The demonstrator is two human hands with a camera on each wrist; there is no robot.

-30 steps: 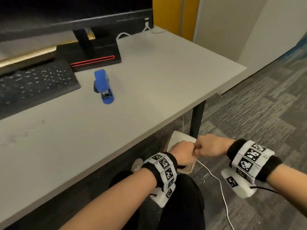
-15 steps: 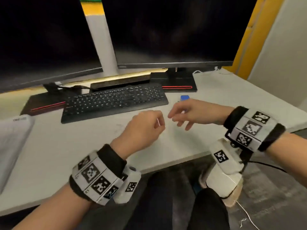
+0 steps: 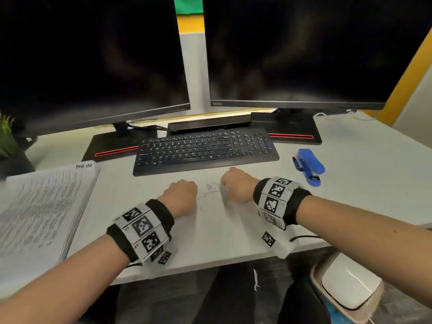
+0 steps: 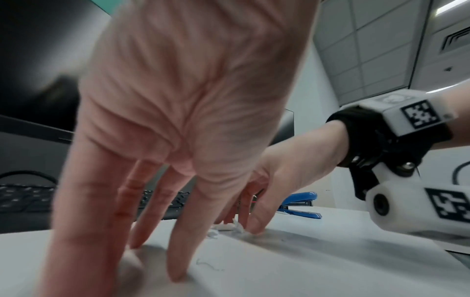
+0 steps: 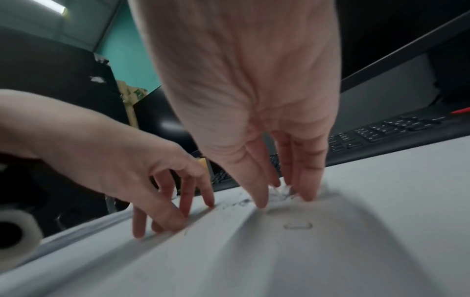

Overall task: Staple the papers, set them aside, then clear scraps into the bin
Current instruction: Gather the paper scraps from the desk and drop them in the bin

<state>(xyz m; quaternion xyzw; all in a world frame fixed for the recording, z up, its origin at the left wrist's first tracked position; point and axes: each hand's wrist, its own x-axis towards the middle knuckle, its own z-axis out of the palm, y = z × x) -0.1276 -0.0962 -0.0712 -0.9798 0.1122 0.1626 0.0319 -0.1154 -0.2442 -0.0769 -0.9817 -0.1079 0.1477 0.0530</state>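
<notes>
Small white paper scraps (image 3: 211, 188) and thin threads lie on the desk just in front of the keyboard. My left hand (image 3: 184, 187) stands to their left, its straight fingertips (image 4: 178, 277) touching the desk. My right hand (image 3: 230, 178) is on their right side, fingers (image 5: 309, 193) pointing down on the desk with scraps (image 5: 279, 192) between thumb and fingers. The stack of papers (image 3: 39, 206) lies at the left of the desk. A blue stapler (image 3: 308, 166) sits to the right of the keyboard. The white bin (image 3: 348, 291) stands on the floor at lower right, under the desk edge.
A black keyboard (image 3: 205, 149) lies just beyond my hands, with two dark monitors (image 3: 292, 54) behind it on red-striped bases. A potted plant (image 3: 9, 141) stands at the far left. My legs are under the desk front edge (image 3: 210, 265).
A second ago both hands were held together low over the bin beside the desk. They rose over the desk, and now their fingertips are down around the scraps.
</notes>
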